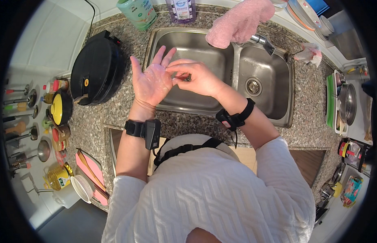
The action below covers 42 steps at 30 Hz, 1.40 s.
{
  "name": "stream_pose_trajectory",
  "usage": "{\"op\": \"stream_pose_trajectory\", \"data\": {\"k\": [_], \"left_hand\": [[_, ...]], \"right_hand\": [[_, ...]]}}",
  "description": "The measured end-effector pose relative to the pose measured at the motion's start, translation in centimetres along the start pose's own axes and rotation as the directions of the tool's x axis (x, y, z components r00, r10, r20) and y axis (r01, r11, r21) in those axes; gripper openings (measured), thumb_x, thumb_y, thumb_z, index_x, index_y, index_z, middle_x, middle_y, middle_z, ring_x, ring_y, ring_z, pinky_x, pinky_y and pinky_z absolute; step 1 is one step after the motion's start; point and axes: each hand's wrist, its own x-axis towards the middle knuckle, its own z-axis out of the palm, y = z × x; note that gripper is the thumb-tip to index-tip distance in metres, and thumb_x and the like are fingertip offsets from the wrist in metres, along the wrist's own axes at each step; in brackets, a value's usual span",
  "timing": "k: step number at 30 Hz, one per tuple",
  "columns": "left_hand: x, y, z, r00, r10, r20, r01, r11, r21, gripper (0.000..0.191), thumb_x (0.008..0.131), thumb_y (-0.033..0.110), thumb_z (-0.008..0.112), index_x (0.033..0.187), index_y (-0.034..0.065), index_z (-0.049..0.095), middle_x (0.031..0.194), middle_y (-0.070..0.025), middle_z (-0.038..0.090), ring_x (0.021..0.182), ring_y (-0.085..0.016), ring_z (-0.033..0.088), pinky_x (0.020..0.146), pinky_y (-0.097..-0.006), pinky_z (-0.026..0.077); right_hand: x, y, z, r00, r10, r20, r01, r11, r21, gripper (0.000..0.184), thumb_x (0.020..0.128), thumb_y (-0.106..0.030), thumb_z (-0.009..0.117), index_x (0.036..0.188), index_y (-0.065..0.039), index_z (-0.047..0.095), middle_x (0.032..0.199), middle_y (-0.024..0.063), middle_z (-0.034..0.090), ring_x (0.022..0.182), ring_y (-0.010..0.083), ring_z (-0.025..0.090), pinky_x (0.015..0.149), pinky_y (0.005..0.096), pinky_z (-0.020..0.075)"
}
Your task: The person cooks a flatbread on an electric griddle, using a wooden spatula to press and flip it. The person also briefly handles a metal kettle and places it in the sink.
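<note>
My left hand (153,80) is held palm up over the left rim of the double-bowl steel sink (206,48), fingers spread, its palm wet and shiny. At its edge, the fingertips of my right hand (196,76) touch or nearly touch the side of the palm; thumb and fingers are bent together, and whether something small is between them cannot be told. A pink towel (237,22) hangs over the faucet (263,42), beyond the hands. Each wrist bears a black strapped device.
Left of the sink stands a black round electric griddle (97,70). Behind are a green bottle (138,13) and a purple bottle (181,10). Stacked dishes (304,13) are at back right, a crumpled cloth (310,54) beside the sink, and a pink cutting board (88,170) at lower left.
</note>
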Motion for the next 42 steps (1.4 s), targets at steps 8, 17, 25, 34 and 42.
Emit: {"op": "stream_pose_trajectory", "data": {"k": [8, 17, 25, 34, 42], "left_hand": [[0.1, 0.1, 0.9, 0.999, 0.026, -0.044, -0.022, 0.996, 0.086, 0.109, 0.092, 0.082, 0.038, 0.165, 0.0101, 0.001, 0.170, -0.0169, 0.015, 0.145, -0.038, 0.038, 0.116, -0.0584, 0.034], [0.2, -1.0, 2.8, 0.994, 0.059, -0.095, -0.020, 0.932, 0.361, 0.109, 0.091, 0.086, 0.031, 0.165, 0.0122, -0.003, 0.172, -0.0135, 0.010, 0.151, -0.032, 0.030, 0.122, -0.0536, 0.024], [0.3, -1.5, 2.5, 0.999, 0.031, -0.017, -0.014, 0.796, 0.606, 0.111, 0.090, 0.089, 0.021, 0.164, 0.0134, -0.011, 0.173, -0.0093, -0.005, 0.157, -0.030, 0.014, 0.124, -0.0492, 0.019], [0.4, -1.8, 2.2, 1.000, 0.027, 0.000, -0.020, 0.757, 0.653, 0.108, 0.092, 0.086, 0.021, 0.164, 0.0113, -0.010, 0.172, -0.0128, -0.006, 0.157, -0.030, 0.013, 0.123, -0.0477, 0.022], [0.8, -2.3, 1.5, 0.999, 0.038, 0.037, -0.053, 0.685, 0.727, 0.106, 0.094, 0.083, 0.024, 0.164, 0.0106, -0.010, 0.172, -0.0131, -0.006, 0.156, -0.029, 0.015, 0.122, -0.0466, 0.026]], "right_hand": [[0.0, -0.7, 0.6, 0.997, 0.060, -0.047, -0.056, 0.996, 0.074, 0.040, 0.083, 0.005, 0.067, 0.121, -0.005, 0.071, 0.127, 0.0063, 0.064, 0.090, 0.0146, 0.067, 0.085, 0.0280, 0.0585], [-0.1, -0.7, 0.9, 0.987, 0.127, -0.097, -0.115, 0.987, 0.116, 0.032, 0.081, 0.003, 0.070, 0.112, -0.006, 0.068, 0.118, 0.0019, 0.063, 0.085, 0.0112, 0.065, 0.076, 0.0277, 0.0560], [0.2, 0.1, 1.3, 0.985, 0.061, -0.160, -0.044, 0.993, 0.106, 0.029, 0.076, 0.005, 0.070, 0.101, -0.006, 0.059, 0.105, 0.0056, 0.060, 0.076, 0.0175, 0.067, 0.066, 0.0311, 0.0560], [0.2, 0.8, 1.0, 0.987, 0.089, -0.131, -0.077, 0.993, 0.093, 0.032, 0.074, 0.005, 0.072, 0.101, -0.006, 0.059, 0.104, 0.0062, 0.059, 0.077, 0.0172, 0.065, 0.067, 0.0310, 0.0564], [0.3, 1.0, 1.4, 0.986, 0.103, -0.129, -0.098, 0.994, 0.049, 0.034, 0.073, 0.004, 0.075, 0.101, -0.006, 0.057, 0.100, 0.0060, 0.059, 0.078, 0.0176, 0.065, 0.067, 0.0318, 0.0557]]}}
